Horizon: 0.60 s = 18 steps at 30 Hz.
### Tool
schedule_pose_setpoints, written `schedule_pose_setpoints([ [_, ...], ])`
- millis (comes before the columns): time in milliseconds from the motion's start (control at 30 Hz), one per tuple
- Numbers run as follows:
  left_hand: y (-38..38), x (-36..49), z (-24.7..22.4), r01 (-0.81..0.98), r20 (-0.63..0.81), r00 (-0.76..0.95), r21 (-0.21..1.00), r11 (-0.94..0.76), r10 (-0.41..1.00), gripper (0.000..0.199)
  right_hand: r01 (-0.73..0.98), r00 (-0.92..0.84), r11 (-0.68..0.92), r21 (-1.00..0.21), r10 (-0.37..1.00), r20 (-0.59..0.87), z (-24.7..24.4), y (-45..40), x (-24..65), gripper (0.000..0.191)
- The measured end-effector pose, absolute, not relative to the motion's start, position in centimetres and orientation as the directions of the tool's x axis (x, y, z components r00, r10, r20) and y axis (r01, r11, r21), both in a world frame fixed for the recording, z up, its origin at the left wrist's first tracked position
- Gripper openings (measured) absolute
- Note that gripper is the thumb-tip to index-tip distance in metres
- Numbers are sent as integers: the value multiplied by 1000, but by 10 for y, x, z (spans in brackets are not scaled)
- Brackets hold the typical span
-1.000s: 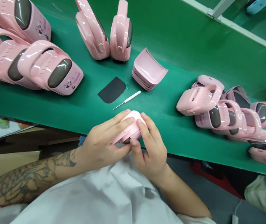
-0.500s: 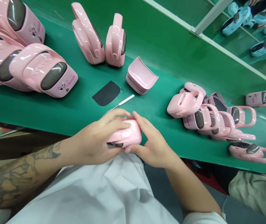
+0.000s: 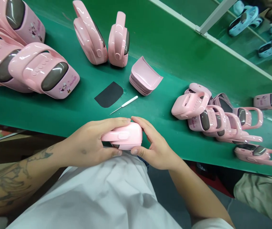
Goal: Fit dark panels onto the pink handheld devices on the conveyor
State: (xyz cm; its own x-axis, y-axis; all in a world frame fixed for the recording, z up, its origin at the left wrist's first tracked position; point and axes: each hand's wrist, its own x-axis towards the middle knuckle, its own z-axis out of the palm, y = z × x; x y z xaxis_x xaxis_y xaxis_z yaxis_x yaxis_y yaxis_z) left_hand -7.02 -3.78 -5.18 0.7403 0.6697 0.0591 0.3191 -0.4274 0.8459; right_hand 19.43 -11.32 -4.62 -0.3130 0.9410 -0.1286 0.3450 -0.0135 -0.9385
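Between both hands, at the front edge of the green table, is a pink plastic housing with a handle (image 3: 126, 135), turned on its side. My left hand (image 3: 95, 141) wraps its handle end, thumb along the near side and fingers along the far side. My right hand (image 3: 153, 143) grips the other end, thumb at the near lower corner and fingertips at the far edge. Beyond the hands lie a thin white-handled pick (image 3: 129, 101) and a black curved sheet (image 3: 109, 94). A stack of curved pink panels (image 3: 145, 76) stands just past them.
Several pink housings (image 3: 47, 71) crowd the left, and two more (image 3: 118, 41) stand upright at the back. Another cluster of pink housings (image 3: 207, 117) sits on the right. Behind the green partition (image 3: 164, 41) are light-blue housings (image 3: 244, 20). A co-worker's sleeve (image 3: 257, 194) shows at lower right.
My left hand has shifted slightly left and its fingers have straightened along the far side, uncovering more of the pink housing. The pick's metal tip is now uncovered.
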Motion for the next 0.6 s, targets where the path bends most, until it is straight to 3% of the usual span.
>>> schedule_pose_setpoints([
  [200, -46, -62, -47, 386, -6, 676, 855, -347, 737, 73, 180, -264, -140, -974, 946, -185, -39, -118, 180, 74],
  [367, -50, -54, -39, 370, 30, 652, 860, -352, 758, 57, 163, -199, -259, -952, 937, -288, -31, -117, 174, 65],
  [600, -43, -59, -53, 255, 215, 672, 831, -494, 709, 65, 284, -152, -51, -957, 984, -98, -37, -120, 171, 62],
])
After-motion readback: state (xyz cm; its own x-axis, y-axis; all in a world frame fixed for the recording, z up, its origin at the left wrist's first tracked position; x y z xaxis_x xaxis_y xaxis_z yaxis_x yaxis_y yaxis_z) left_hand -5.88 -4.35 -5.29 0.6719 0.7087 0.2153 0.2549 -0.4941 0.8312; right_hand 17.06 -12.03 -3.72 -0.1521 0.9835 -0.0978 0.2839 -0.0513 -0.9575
